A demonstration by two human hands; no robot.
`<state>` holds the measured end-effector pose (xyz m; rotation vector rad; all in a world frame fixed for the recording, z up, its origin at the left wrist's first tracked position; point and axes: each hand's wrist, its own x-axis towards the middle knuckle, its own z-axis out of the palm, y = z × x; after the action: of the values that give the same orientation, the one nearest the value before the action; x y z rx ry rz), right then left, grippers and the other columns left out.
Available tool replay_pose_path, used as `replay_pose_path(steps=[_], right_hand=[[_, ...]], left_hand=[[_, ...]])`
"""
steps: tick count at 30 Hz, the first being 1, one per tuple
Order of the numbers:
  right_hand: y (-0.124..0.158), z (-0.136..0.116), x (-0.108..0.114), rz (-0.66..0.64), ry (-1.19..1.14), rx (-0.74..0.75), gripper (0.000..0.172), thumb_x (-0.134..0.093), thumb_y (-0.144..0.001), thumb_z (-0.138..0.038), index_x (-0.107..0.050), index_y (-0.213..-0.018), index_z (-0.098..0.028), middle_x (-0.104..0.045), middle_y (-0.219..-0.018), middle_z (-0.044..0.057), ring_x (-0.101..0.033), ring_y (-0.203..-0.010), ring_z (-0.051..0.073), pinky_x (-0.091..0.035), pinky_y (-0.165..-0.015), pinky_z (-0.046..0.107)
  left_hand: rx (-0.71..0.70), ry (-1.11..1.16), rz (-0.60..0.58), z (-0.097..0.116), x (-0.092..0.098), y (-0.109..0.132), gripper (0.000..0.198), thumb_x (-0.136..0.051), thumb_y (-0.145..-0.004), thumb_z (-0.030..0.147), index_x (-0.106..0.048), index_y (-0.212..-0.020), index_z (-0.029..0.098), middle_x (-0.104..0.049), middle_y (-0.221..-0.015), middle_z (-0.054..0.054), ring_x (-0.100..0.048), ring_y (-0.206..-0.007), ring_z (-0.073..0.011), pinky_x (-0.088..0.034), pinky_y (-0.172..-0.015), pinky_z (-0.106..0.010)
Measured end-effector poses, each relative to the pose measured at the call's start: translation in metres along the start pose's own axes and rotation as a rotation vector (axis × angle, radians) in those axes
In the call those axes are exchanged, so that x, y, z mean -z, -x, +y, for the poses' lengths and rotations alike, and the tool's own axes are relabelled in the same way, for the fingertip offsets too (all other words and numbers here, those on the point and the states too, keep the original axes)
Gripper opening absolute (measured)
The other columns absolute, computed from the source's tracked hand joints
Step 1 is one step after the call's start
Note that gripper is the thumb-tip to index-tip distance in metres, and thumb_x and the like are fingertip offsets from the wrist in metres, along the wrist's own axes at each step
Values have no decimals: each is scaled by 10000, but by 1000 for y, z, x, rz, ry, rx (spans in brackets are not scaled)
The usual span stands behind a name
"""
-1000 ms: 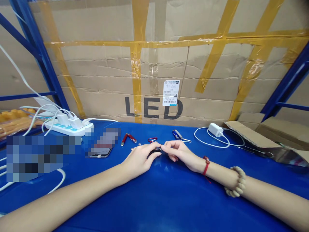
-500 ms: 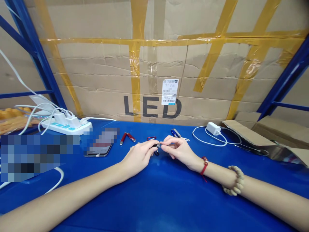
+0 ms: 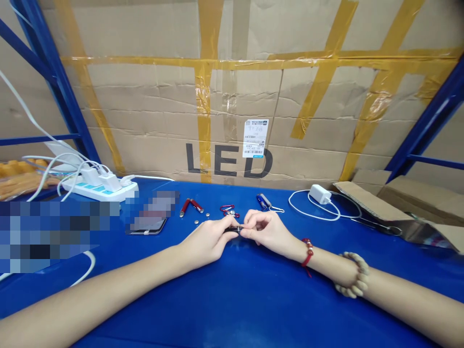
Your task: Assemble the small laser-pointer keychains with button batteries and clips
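My left hand (image 3: 205,244) pinches a small black flashlight (image 3: 233,229) between thumb and fingers, mostly covered by them. At its right end, the thumb and fingertips of my right hand (image 3: 271,231) close on the tip; any tiny part between them is too small to make out. Just beyond the hands lie red carabiner clips (image 3: 227,208) and several round button cells (image 3: 208,214). Two red tubes (image 3: 196,206) rest to the left of these. Behind my right hand are a blue tube (image 3: 261,202) and a silver tube (image 3: 266,199) with a wire clip (image 3: 277,210).
A phone (image 3: 154,217) and a white power strip (image 3: 105,189) with cables are on the left of the blue table (image 3: 232,299). A white charger (image 3: 320,194) with its cord lies right, near an open carton (image 3: 373,200). A large cardboard box (image 3: 152,116) stands behind.
Both hands have come slightly lower and nearer with the black flashlight, still together. The button cells and a second red clip beyond them now show.
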<state>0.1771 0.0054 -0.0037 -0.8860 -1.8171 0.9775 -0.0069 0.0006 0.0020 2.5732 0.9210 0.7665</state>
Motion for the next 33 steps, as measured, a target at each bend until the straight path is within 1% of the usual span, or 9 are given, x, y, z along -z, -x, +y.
replay_pose_path(steps=[3, 6, 9, 16, 22, 28, 30, 33], right_hand=[[0, 0, 0, -20, 24, -10, 308, -692, -637, -376, -524, -521, -146, -500, -638, -11, -409, -408, 34, -316, -363, 196], [1, 0, -1, -26, 36, -19, 333, -674, -652, -407, -510, -525, -145, -484, -617, -16, -390, -417, 35, -309, -367, 193], [1, 1, 0, -49, 26, -43, 369, -651, -667, -447, -486, -529, -147, -468, -607, -23, -389, -425, 36, -314, -371, 186], [0, 3, 2, -110, -5, -134, 418, -650, -650, -489, -441, -523, -149, -456, -567, -38, -398, -397, 31, -300, -374, 178], [-1, 4, 2, -108, -13, -152, 422, -645, -645, -504, -454, -519, -150, -466, -533, -42, -394, -382, 33, -281, -376, 181], [-2, 3, 2, -100, 1, -180, 412, -611, -677, -508, -453, -528, -158, -446, -459, -53, -381, -375, 43, -258, -391, 187], [-2, 3, 2, -82, 2, -182, 411, -600, -684, -514, -460, -531, -159, -436, -438, -59, -368, -366, 44, -247, -392, 188], [-2, 3, 2, -47, -7, -168, 403, -592, -693, -515, -470, -546, -160, -424, -419, -64, -366, -360, 46, -236, -392, 187]], left_hand=[[-32, 7, 30, -1, -1, 1, 113, -402, -860, 178, -502, -905, 206, -651, -949, -14, -617, -868, -171, -455, -709, -232], [-62, -4, 79, -1, -2, 1, 88, -411, -856, 173, -495, -853, 198, -655, -914, -19, -619, -841, -166, -461, -697, -231], [-76, -57, 103, -1, -3, 1, 81, -418, -853, 177, -487, -815, 195, -655, -867, -25, -620, -797, -168, -464, -672, -238], [-82, -194, 90, -4, -4, 1, 99, -426, -858, 196, -521, -833, 198, -647, -824, -21, -609, -745, -168, -458, -674, -262], [-86, -204, 101, -6, -5, 1, 113, -428, -861, 199, -541, -865, 208, -648, -833, -15, -607, -755, -161, -452, -685, -251], [-43, -198, 118, -4, -4, 0, 81, -458, -849, 198, -529, -810, 197, -653, -833, -15, -616, -761, -170, -466, -670, -251], [-35, -173, 135, -3, -3, -1, 80, -463, -848, 203, -542, -839, 204, -661, -865, -10, -621, -791, -171, -474, -687, -251], [-43, -123, 174, -4, -3, -3, 163, -451, -852, 203, -561, -972, 218, -660, -978, -18, -615, -889, -175, -472, -779, -268]])
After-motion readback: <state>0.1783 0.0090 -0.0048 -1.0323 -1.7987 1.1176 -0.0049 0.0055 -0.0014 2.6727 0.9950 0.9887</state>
